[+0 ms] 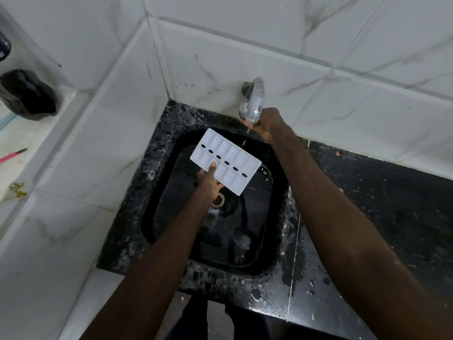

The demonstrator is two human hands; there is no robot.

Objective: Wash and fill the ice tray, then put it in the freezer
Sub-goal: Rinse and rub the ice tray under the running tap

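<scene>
A white ice tray point(228, 159) with two rows of compartments and a line of dark oval holes hangs tilted over the black sink point(171, 241). My left hand point(208, 181) holds it by its near long edge, thumb on top and fingers underneath. My right hand point(266, 123) is up at the chrome tap point(253, 101) on the back wall, fingers wrapped around its lower part. A thin trickle of water point(246, 136) drops from the spout just past the tray's far edge.
The drain point(218, 200) lies below the tray. Wet black stone counter point(380, 204) stretches to the right. White tiled walls close in behind and on the left. A ledge at far left carries a dark bag point(29, 94) and a pink-handled tool point(12, 155).
</scene>
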